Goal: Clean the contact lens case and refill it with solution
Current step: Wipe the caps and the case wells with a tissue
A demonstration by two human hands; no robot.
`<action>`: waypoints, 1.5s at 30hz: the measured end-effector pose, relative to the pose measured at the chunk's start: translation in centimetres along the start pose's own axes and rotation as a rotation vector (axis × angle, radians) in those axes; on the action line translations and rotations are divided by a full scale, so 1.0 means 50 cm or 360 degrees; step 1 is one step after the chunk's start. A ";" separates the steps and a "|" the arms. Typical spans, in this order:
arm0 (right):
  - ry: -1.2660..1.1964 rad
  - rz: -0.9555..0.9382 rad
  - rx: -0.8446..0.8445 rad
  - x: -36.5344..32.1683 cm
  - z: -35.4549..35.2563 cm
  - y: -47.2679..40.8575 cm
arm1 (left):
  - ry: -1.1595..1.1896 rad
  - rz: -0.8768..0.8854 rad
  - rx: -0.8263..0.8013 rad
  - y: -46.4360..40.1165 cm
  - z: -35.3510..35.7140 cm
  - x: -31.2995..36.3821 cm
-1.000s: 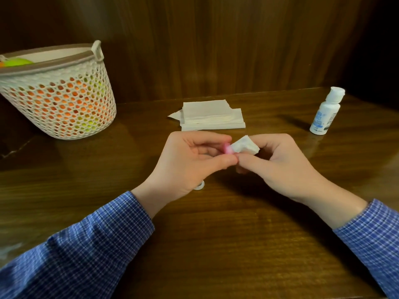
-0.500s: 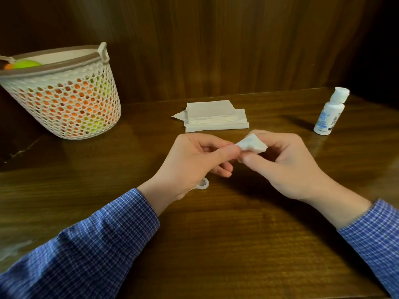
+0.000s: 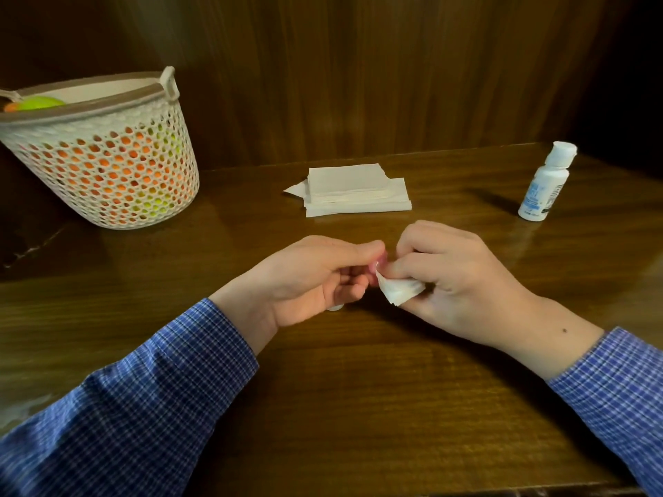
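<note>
Fingers [image 3: 353,251] of the left hand [image 3: 308,278] curling round a small pink lens case [image 3: 381,261], pinching it just above the table [image 3: 358,407]. Right hand [image 3: 462,281] pinching a folded tissue [image 3: 400,290], pressing its corner against the case. Probably wiping a well dry. Seeming light, hard and slick, so likely slipping unless held by the rim. Small white cap [image 3: 335,307] peeking out under the left hand. Solution bottle [image 3: 544,182] standing well apart at right, shut; napkin stack [image 3: 353,190] lying beyond the hands.

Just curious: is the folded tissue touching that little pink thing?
Touching. The head view shows the tissue in the right hand meeting the pink piece the left hand pinches.
</note>
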State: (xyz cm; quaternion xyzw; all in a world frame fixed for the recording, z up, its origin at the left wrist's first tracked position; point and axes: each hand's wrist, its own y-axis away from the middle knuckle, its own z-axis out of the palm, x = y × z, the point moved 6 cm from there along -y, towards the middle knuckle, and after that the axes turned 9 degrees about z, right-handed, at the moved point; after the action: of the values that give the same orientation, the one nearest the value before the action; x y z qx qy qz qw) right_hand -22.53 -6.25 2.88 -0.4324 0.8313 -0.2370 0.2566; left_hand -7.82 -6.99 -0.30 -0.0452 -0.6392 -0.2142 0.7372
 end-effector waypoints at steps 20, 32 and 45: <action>-0.2676 0.1733 -0.0336 0.059 0.047 0.008 | -0.0723 0.1240 0.0360 0.021 -0.011 0.061; -0.0299 0.0296 0.0353 0.016 -0.021 -0.003 | 0.0318 0.0186 -0.0042 -0.012 0.010 -0.010; -0.2457 0.1837 -0.0674 0.069 0.051 0.023 | -0.0315 0.0820 0.0161 -0.005 -0.004 0.034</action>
State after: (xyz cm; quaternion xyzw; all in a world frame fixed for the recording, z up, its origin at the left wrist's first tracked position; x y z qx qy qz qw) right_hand -23.33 -9.00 -0.51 -0.0334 0.5442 0.4256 0.7222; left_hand -7.59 -7.74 1.24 -0.1901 -0.6854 0.0182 0.7027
